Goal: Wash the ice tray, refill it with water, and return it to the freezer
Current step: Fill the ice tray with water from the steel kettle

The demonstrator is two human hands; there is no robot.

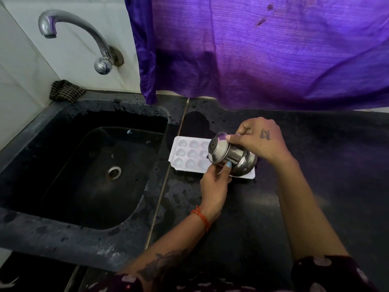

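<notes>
While it lies flat on the wet black counter [273,207] just right of centre frame, the white ice tray [190,153] shows heart-shaped cups along its left part, and its right part is hidden behind a steel pot [231,158]. That pot is tipped on its side above the tray, its mouth turned toward the upper left. From the right, the right hand [260,141] grips the pot's upper side, fingers curled over the rim and body. From below, the left hand [214,184] reaches up beside the tray's near edge, its fingers bent and a blue-painted nail resting against the pot's lower side; whether it also touches the tray cannot be told. An orange thread band [202,218] circles the left wrist. Left of the tray, past a seam in the counter, sits the dark sink [42,228] with a metal drain [113,172] at its middle. At upper left a chrome tap [84,36] curves out from the white wall, with a crumpled checked cloth [66,91] below it. A purple curtain [273,49] fills the upper right.
</notes>
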